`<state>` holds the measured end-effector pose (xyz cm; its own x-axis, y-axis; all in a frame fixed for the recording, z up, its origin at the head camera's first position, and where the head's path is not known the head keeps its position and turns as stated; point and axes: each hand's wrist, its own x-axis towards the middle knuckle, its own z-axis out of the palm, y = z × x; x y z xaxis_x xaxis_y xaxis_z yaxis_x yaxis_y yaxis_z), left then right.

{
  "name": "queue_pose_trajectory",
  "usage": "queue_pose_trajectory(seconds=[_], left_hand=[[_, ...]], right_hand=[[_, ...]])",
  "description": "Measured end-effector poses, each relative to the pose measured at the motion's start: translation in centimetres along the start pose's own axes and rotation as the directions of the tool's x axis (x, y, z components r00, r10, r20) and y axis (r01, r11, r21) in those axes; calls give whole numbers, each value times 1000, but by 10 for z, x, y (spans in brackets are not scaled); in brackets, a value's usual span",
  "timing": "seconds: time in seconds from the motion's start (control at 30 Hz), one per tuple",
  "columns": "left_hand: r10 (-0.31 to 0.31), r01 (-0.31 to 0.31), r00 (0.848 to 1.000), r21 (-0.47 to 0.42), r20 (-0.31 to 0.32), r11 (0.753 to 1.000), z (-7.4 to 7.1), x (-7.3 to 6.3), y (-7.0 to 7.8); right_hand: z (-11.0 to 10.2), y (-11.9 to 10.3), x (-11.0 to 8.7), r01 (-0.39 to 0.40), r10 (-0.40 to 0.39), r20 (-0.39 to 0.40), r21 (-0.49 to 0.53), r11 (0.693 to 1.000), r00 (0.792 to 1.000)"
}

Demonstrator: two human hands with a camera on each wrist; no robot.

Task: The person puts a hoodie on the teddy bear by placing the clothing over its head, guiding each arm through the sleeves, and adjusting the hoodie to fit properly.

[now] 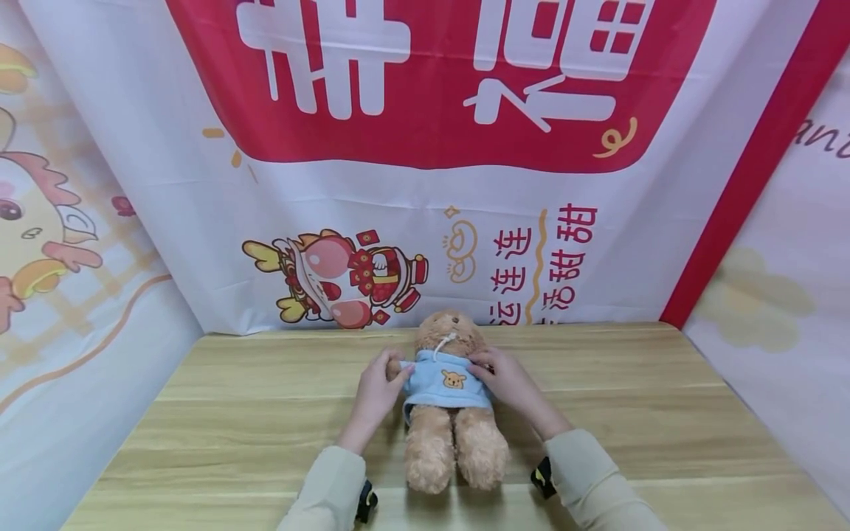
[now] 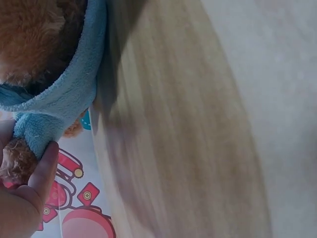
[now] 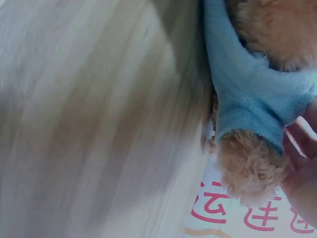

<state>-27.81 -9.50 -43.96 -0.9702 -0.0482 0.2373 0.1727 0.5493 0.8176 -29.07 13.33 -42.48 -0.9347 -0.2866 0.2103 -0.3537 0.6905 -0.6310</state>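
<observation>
A light brown teddy bear point(image 1: 483, 446) lies on its back, legs toward me. It wears a light blue hoodie point(image 1: 432, 383) with a white drawstring point(image 1: 445, 343) and a small animal-face patch point(image 1: 454, 380). My left hand point(image 1: 380, 383) pinches the arm on the left at its sleeve; in the left wrist view the thumb lies along the blue cuff point(image 2: 39, 131), beside the furry paw point(image 2: 19, 161). On the other side, my right hand point(image 1: 505, 376) grips the hoodie near the shoulder and sleeve. The right wrist view shows that furry paw point(image 3: 250, 166) sticking out of its cuff.
The bear rests on a wood-grain table point(image 1: 265, 420), its head near the back edge. Behind hangs a white and red printed cloth point(image 1: 425, 184). Printed cloths also stand at the left point(image 1: 86, 295) and right point(image 1: 783, 354) sides. Black straps point(image 1: 543, 478) sit under the sleeves.
</observation>
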Motion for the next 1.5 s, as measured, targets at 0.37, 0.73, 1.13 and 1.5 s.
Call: queue_pose_trajectory(seconds=[0.37,0.73,1.13,1.5], left_hand=[[66,-69,997,69,42,995,6,-7,-2],[31,-34,997,37,70,999,6,-5,-4],[57,-59,998,77,34,995,6,-4,-11],[44,-49,997,85,63,995,3,-1,-11]], right_hand=[[-11,-1,7,-82,79,27,159,984,997],[-11,13,5,-145,130,74,258,955,989],[-21,34,-20,-229,134,266,370,900,955],[-15,32,-18,-216,189,120,280,935,975]])
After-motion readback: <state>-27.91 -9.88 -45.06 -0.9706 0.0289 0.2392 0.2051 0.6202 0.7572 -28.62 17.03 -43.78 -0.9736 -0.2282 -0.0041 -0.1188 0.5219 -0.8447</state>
